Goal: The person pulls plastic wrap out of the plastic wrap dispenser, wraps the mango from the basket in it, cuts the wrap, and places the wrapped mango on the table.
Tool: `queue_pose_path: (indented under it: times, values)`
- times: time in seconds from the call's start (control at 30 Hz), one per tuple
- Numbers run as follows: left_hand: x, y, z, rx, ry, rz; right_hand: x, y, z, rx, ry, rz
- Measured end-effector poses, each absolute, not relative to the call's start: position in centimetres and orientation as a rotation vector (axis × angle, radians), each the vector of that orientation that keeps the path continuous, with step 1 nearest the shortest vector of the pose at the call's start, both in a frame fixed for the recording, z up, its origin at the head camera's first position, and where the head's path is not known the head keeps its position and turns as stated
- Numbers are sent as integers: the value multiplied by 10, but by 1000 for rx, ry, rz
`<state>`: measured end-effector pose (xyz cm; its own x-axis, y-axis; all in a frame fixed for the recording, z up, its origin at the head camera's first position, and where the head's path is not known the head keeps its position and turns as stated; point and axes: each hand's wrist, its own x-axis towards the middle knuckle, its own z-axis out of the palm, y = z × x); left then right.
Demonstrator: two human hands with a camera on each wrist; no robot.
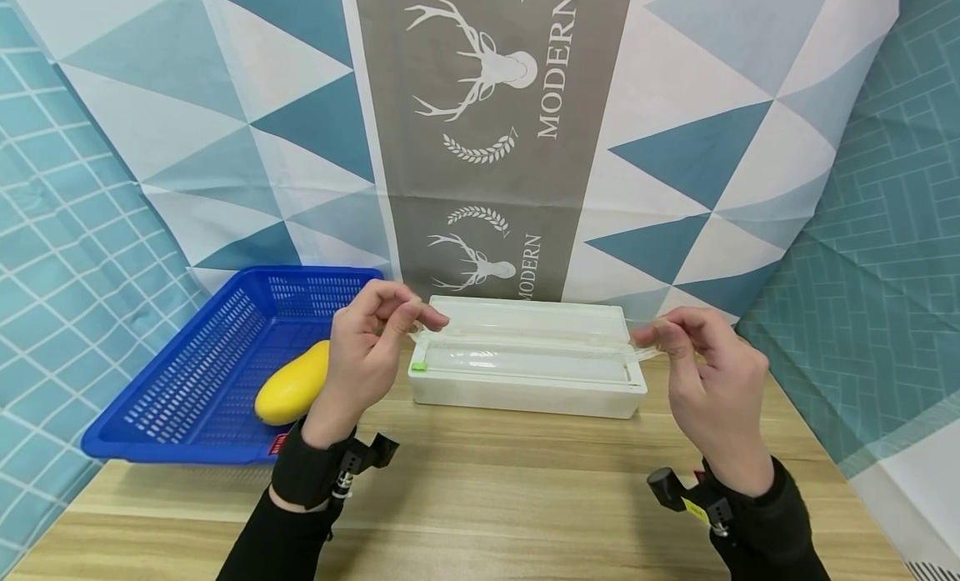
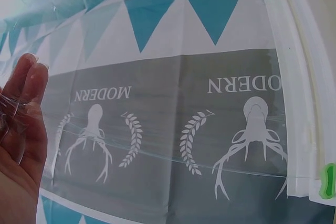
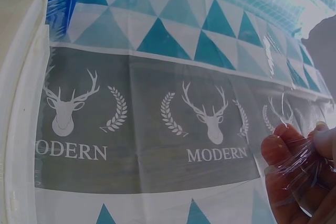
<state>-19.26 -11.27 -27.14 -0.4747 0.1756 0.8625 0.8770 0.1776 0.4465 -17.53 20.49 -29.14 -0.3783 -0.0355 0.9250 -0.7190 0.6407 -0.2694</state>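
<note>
A clear sheet of cling film [image 3: 302,169] is stretched between both hands, bunched into creases where the fingers hold it. At the left end, my left hand [image 1: 363,352] pinches one corner between thumb and fingers. My right hand [image 1: 716,385] pinches the other corner the same way, beyond the box's right end. Between them on the table sits a long white cling film dispenser [image 1: 525,399] with a see-through lid and a green tab [image 1: 419,367] at its front left. In both wrist views the film spans from the dispenser's edge to the fingers.
A blue plastic basket [image 1: 180,398] stands at the left, behind the left forearm. Inside it lies a smooth yellow oval object [image 1: 292,388], partly hidden by the left hand. A patterned cloth [image 1: 487,172] hangs close behind the dispenser. The wooden table [image 1: 510,498] extends in front.
</note>
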Motion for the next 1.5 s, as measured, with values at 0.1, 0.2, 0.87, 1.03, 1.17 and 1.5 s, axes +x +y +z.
queue_pose_path:
  times: [0.1, 0.2, 0.87, 1.03, 1.17, 1.5]
  values:
    - [-192, -113, -271, -999, -1784, -1337, -174, 205, -291, 606, -1825, 840]
    - [-191, -112, -270, -1007, -1774, -1337, -174, 204, -290, 609, -1817, 854]
    - [-187, -111, -266, -1014, -1758, -1380, -169, 202, -285, 603, -1804, 883]
    - [-182, -112, -268, -1013, -1786, -1434, -167, 203, -287, 600, -1817, 899]
    - [-179, -117, -269, -1014, -1821, -1453, -164, 205, -290, 625, -1830, 908]
    - [-190, -131, -286, -1042, -1932, -1572, -160, 211, -288, 671, -1883, 926]
